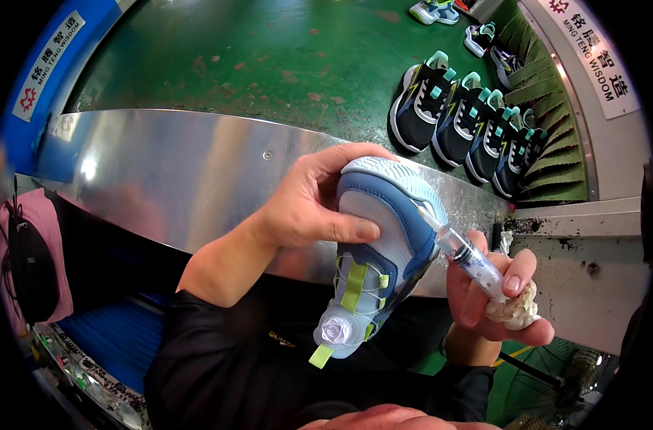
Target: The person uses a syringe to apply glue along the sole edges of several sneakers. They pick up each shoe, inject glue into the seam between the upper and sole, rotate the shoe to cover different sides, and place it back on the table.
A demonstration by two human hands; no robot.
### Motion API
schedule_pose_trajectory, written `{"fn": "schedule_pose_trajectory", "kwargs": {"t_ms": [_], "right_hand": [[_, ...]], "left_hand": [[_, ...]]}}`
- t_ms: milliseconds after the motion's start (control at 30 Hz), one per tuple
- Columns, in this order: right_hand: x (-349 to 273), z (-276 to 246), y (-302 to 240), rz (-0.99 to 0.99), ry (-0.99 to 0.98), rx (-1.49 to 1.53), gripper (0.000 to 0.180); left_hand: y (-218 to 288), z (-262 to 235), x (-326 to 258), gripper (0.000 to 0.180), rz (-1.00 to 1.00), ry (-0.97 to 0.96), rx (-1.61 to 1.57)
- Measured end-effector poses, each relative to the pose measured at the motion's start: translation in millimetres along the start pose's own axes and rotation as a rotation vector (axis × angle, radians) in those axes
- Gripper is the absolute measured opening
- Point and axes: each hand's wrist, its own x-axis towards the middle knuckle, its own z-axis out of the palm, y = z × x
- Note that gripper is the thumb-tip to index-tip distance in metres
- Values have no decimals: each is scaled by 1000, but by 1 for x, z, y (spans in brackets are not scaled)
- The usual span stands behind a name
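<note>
A green conveyor belt with a scuffed surface runs beyond a bare metal rail, which lies between it and the person. A row of black sneakers with mint linings stands on the belt at the right, set side by side, presumably to keep them together and out of the working space.

The blue sneaker is held clear of the belt, in front of the metal rail, with its toe pointing away from the person and its lime-green tab toward the body. The upper faces the camera, and the pale sole runs along the far and right edge of the toe. This tilt appears chosen to expose the seam between upper and sole to the right side.

The left hand is clasped on the toe: the thumb presses across the upper, while the other fingers reach behind the sole, their tips hidden. The toe therefore sits between thumb and fingers, probably for steadiness.

The right hand grasps a syringe, its nozzle directed at the seam beside the toe; actual contact cannot be confirmed. An off-white wad lies against the fingers at the syringe's rear end, perhaps as padding.
</note>
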Motion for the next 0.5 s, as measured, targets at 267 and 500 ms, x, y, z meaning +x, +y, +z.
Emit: {"fn": "schedule_pose_trajectory", "kwargs": {"t_ms": [267,500], "right_hand": [[1,4,1,54,68,-60,56],[-2,-1,-1,40,60,-147,54]], "left_hand": [[-3,-2,1,76,23,-14,21],[-4,-2,2,76,6,33,32]]}}
